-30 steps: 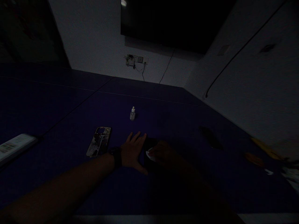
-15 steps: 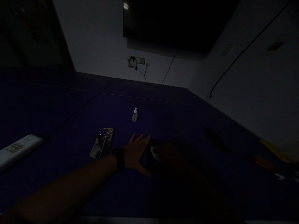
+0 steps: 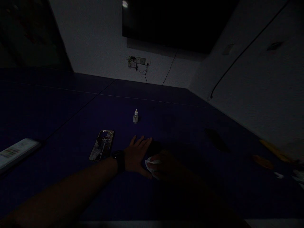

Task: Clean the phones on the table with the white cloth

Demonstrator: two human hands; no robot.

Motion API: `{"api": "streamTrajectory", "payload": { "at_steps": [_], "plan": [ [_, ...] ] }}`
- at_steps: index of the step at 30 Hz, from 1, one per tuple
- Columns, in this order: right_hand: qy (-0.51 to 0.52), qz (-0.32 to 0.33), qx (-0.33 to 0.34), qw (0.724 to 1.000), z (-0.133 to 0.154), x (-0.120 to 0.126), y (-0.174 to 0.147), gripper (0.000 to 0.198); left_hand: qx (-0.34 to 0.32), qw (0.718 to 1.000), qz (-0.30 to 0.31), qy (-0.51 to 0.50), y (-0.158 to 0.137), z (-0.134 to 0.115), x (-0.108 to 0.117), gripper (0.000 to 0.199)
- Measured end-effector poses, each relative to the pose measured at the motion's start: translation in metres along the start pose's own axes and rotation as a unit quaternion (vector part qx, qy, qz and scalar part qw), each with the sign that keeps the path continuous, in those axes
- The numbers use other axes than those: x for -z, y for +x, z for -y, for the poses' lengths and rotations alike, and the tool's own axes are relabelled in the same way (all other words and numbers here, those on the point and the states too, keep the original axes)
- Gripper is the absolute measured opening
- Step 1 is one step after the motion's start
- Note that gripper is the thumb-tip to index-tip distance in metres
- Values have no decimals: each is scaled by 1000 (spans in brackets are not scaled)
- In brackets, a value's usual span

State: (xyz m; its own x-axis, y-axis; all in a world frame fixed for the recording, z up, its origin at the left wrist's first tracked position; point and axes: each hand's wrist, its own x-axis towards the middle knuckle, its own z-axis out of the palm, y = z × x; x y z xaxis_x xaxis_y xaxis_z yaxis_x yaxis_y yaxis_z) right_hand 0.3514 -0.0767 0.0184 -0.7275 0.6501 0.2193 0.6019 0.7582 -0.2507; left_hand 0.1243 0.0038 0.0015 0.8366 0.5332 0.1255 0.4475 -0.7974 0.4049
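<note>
The scene is very dark. My left hand (image 3: 136,155) lies flat with fingers spread on the dark blue table (image 3: 71,126), its edge against a black flat object (image 3: 155,148) that is hard to make out. A dark watch sits on that wrist. My right hand (image 3: 166,164) is closed on a small white cloth (image 3: 150,164) and presses it down on the near part of the black object, right beside my left thumb. A patterned phone case (image 3: 102,144) lies just left of my left wrist. A small white dropper bottle (image 3: 135,116) stands upright beyond both hands.
A white remote-like bar (image 3: 14,152) lies at the left edge. A dark elongated object (image 3: 216,137) and some orange and white bits (image 3: 263,161) lie at the right. A wall with a socket strip (image 3: 139,60) and a dark screen (image 3: 175,22) stands behind.
My right hand has drawn the white cloth toward me, from the far part of the black object to its near edge. My left hand has stayed flat in place.
</note>
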Motion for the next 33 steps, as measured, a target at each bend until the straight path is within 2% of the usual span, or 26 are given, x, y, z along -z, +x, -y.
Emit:
{"api": "streamTrajectory", "payload": {
  "at_steps": [3,10,13,18,23,25,29,33],
  "plan": [
    [36,35,36,998,0,5,-2,24,-2,1000,-4,1,0,0,0,143],
    [37,15,-46,998,-28,21,-26,21,13,1000,21,1,1,-2,4,144],
    [27,17,-50,998,-22,18,-26,23,10,1000,13,6,1,-2,2,142],
    [75,51,-37,995,-15,20,-29,22,7,1000,10,8,0,-1,2,141],
    [35,-27,-88,995,-29,11,-27,27,6,1000,13,5,0,-3,4,140],
    [25,-29,-62,997,-28,4,-22,27,9,1000,12,7,0,-4,4,140],
    [54,12,-10,998,-24,3,-23,23,14,1000,23,7,1,-4,6,140],
    [56,14,-45,997,-35,13,-31,22,17,1000,25,4,1,-4,7,140]
  ]
}}
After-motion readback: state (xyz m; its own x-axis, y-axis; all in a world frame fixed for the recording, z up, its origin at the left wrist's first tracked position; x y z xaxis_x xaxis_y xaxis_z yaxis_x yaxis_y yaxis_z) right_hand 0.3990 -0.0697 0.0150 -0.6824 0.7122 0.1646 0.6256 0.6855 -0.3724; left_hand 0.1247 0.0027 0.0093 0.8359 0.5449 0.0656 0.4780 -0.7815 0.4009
